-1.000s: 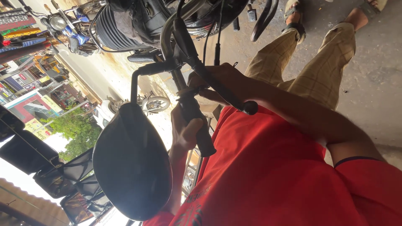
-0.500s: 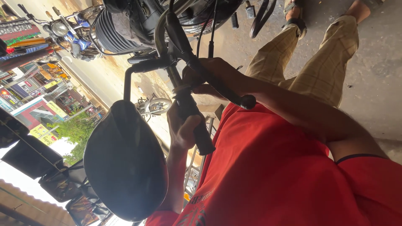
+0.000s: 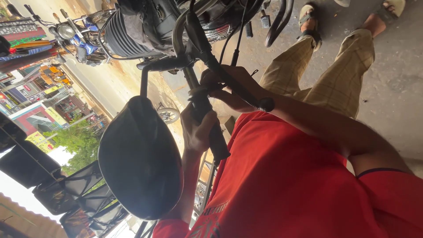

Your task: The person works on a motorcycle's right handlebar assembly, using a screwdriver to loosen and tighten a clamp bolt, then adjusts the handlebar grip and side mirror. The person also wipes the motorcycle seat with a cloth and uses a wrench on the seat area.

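My left hand is closed around the black rubber grip of a motorcycle handlebar, with its forearm coming up from the bottom of the view. My right hand is wrapped around the bar just beyond the grip. It sits under the black lever, whose ball end lies by my wrist. A round black mirror on a bent stem hangs beside my left arm. My red shirt fills the lower right.
The motorcycle's engine and frame are beyond the bar, with cables running down to it. My checked trousers and sandalled feet are on grey concrete. A blue motorcycle, shopfronts and a tree line the street.
Both hands keep their hold on the handlebar. The view has shifted slightly, so the mirror and bar sit a little differently in the picture.
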